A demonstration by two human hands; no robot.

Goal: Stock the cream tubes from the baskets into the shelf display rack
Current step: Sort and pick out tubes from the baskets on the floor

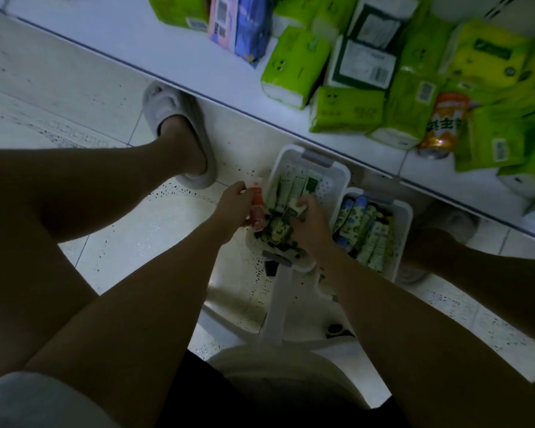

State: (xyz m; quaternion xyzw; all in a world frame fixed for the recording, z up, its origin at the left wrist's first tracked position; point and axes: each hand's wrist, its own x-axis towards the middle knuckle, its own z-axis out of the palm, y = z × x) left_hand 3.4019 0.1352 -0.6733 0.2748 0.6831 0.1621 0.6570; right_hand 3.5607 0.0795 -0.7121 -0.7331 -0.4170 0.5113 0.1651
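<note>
Two white perforated baskets stand on the tiled floor below a shelf edge. The left basket point(337, 177) holds several green and white cream tubes point(294, 186). The right basket point(405, 211) is packed with blue and green patterned tubes point(368, 230). My left hand point(233, 208) grips a few red and pink tubes point(257, 199) at the left basket's near-left rim. My right hand point(309, 220) reaches into the left basket and pinches a tube with a white end point(297, 208).
The low white shelf point(173, 54) runs diagonally across the top, loaded with green tissue packs point(294, 66), a pink and blue pack point(238, 23) and an orange can point(442, 125). My slippered foot point(179, 134) stands left of the baskets. A white stool point(278, 316) is beneath me.
</note>
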